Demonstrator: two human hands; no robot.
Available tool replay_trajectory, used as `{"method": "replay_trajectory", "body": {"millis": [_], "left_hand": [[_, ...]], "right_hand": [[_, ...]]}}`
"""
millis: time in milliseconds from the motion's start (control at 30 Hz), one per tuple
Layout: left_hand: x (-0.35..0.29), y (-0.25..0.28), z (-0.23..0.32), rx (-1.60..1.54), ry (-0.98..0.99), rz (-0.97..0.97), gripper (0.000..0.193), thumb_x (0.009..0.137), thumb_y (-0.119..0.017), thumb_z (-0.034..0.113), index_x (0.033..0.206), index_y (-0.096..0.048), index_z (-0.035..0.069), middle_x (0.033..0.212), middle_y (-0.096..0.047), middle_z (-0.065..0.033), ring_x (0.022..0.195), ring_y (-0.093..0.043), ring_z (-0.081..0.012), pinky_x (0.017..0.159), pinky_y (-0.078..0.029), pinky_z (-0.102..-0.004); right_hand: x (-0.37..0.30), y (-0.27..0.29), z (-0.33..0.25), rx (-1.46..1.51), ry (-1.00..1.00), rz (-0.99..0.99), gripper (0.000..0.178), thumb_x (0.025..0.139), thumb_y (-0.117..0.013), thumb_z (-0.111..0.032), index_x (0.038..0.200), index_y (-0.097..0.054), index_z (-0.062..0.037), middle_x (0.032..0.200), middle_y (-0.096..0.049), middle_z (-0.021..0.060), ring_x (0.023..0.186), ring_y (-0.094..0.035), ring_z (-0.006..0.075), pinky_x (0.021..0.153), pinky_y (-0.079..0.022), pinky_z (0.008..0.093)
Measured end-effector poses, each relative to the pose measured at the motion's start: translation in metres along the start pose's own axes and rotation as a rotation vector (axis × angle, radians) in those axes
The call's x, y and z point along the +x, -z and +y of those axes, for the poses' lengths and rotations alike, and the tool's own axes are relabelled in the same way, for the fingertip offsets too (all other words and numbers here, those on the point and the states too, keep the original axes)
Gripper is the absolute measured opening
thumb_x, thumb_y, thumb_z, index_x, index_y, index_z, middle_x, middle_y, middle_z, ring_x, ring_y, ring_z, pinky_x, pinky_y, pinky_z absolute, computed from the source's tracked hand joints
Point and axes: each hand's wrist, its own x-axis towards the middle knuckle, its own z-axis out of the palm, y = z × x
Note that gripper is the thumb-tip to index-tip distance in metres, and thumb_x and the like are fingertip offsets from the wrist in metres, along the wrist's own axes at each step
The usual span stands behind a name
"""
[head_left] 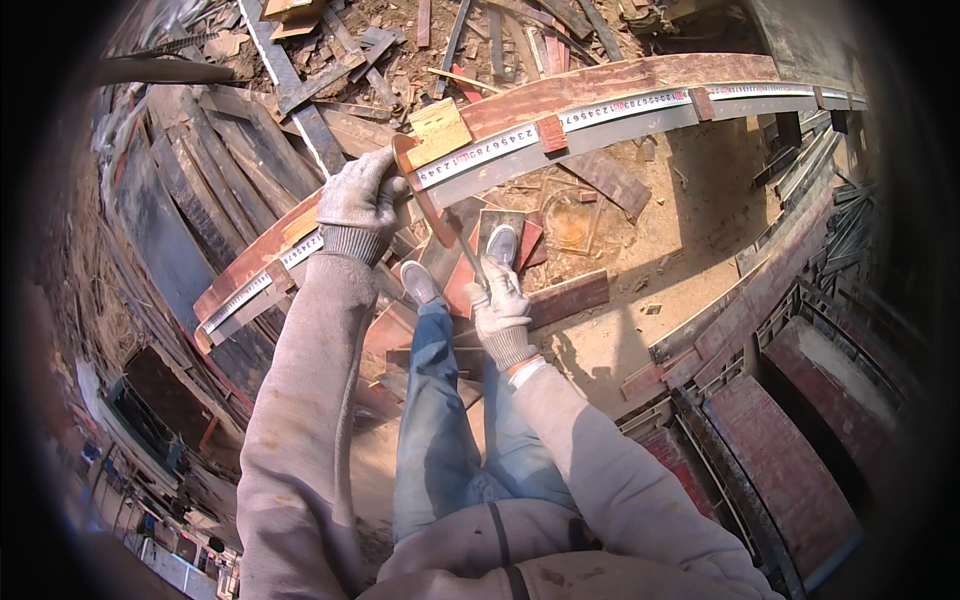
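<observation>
My left hand [358,197], in a pale work glove, is closed at a gap along the ruled bench rail [470,184], its fingertips against a narrow reddish-brown strip [432,212]. That strip lies across the rail and juts toward me. Gloved too, my right hand [499,315] grips a thin grey rod-like tool [466,245], whose far end meets the strip's near end; its exact kind is not clear. A light wooden block [440,130] rests on the rail's red plank [600,84] just beyond the strip. Small red blocks [551,134] sit along the numbered tape.
Scrap boards and offcuts [500,40] litter the ground beyond the rail. Long dark planks [200,190] lie at the left. Red-faced panels in metal frames [770,470] stand at the lower right. Loose boards [565,300] lie around my shoes [420,282].
</observation>
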Motion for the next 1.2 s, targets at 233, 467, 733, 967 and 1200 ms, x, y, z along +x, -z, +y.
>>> {"method": "replay_trajectory", "body": {"millis": [233,467,733,967,1200], "left_hand": [[-0.002,-0.003,-0.005,0.008,-0.015,-0.045,0.034,0.095,-0.067,0.013,0.128,-0.066,0.008,0.113,-0.071,-0.0192,0.107,-0.067,-0.0423,0.092,-0.055,-0.0474],[-0.004,0.0,-0.007,-0.01,0.024,-0.096,0.041,0.093,-0.07,0.014,0.132,-0.064,0.008,0.119,-0.072,-0.0157,0.112,-0.068,-0.0364,0.096,-0.054,-0.0451],[-0.002,0.0,-0.011,-0.032,-0.028,-0.073,0.038,0.092,-0.068,0.011,0.129,-0.066,0.008,0.109,-0.072,-0.0185,0.103,-0.068,-0.0404,0.089,-0.055,-0.0461],[-0.004,-0.001,-0.015,-0.029,0.053,-0.147,0.045,0.092,-0.069,0.014,0.137,-0.064,0.011,0.124,-0.072,-0.0143,0.114,-0.068,-0.0353,0.1,-0.055,-0.044],[-0.006,-0.003,-0.008,-0.039,-0.014,-0.051,0.038,0.09,-0.072,0.011,0.128,-0.067,0.005,0.111,-0.073,-0.0185,0.104,-0.07,-0.0388,0.091,-0.056,-0.0442]], "right_hand": [[-0.002,0.013,-0.009,1.036,-0.75,-0.273,0.043,0.114,-0.046,-0.035,0.136,-0.056,0.0002,0.096,-0.074,0.0089,0.071,-0.07,0.0141,0.056,-0.053,0.0241],[0.005,0.023,-0.01,1.498,-1.255,-0.201,0.048,0.114,-0.043,-0.037,0.143,-0.053,0.0,0.079,-0.061,0.0028,0.062,-0.058,0.014,0.05,-0.048,0.0277],[-0.021,0.018,-0.004,0.283,-0.478,-0.337,0.038,0.108,-0.061,-0.019,0.14,-0.057,0.001,0.118,-0.072,0.011,0.106,-0.067,0.0118,0.09,-0.055,0.0286],[-0.028,-0.002,-0.011,0.788,-0.613,-0.133,0.037,0.11,-0.059,-0.032,0.128,-0.065,-0.0011,0.101,-0.075,0.0074,0.087,-0.07,0.0114,0.078,-0.055,0.0269],[-0.006,0.015,-0.003,1.165,-1.13,-0.319,0.052,0.11,-0.049,-0.05,0.103,-0.065,-0.0019,0.081,-0.071,0.0111,0.066,-0.068,0.0201,0.063,-0.056,0.031]]}}
